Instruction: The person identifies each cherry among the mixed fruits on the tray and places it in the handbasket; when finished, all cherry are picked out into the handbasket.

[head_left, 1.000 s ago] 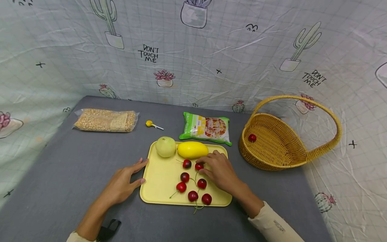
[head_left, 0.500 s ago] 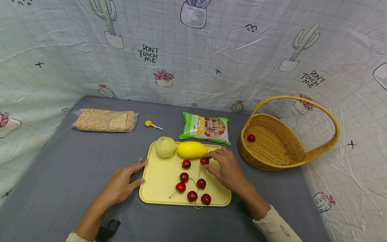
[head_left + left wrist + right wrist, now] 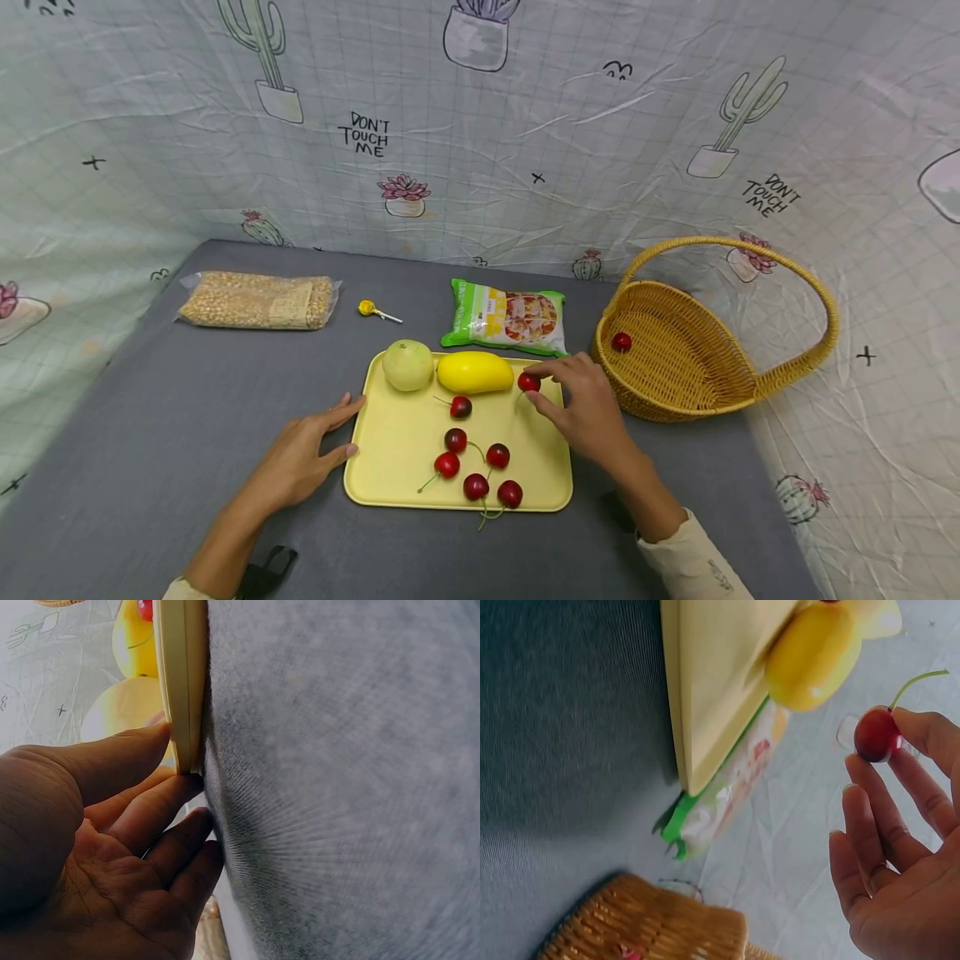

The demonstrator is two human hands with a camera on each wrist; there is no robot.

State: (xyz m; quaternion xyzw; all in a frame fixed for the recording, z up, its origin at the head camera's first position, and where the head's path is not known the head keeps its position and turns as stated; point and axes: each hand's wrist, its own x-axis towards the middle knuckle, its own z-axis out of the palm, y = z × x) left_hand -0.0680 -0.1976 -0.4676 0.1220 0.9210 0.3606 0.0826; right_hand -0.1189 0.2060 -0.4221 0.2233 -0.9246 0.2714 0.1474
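My right hand pinches a dark red cherry by thumb and fingertips, lifted above the right part of a yellow tray; its green stem sticks up in the right wrist view. At the tray's left edge my left hand touches the rim with thumb and fingertips, the fingers fairly straight. Several more stemmed cherries lie on the tray. Behind them sit a round pale green fruit and a yellow oval fruit. A wicker basket to the right has one cherry inside.
Behind the tray lie a bag of corn kernels, a yellow lollipop and a green-and-white food packet. The basket's tall handle arches up on the right. A patterned cloth hangs behind the grey table.
My right hand has picked a cherry up from the tray and carried it right and away from me, towards the basket. My left hand stays at the tray's edge.
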